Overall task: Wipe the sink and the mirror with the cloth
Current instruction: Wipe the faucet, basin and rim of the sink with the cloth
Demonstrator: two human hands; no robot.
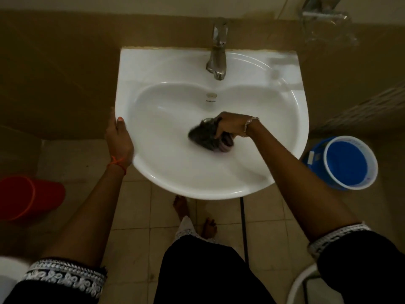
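A white wall-mounted sink [175, 69] fills the middle of the view, with a metal tap [217, 60] at its back. Down in the basin, over the drain, lies a dark bunched cloth [202, 134]. My right hand [233, 127] grips the cloth and presses it against the bottom of the basin. My left hand [118, 137] holds the sink's left rim, thumb on top and fingers under the edge. No mirror is in view.
A blue bucket [346, 163] stands on the tiled floor to the right of the sink, a red bucket [28, 196] to the left. A metal fitting [322, 12] juts from the wall at upper right. A white curved rail [300, 284] shows at bottom right.
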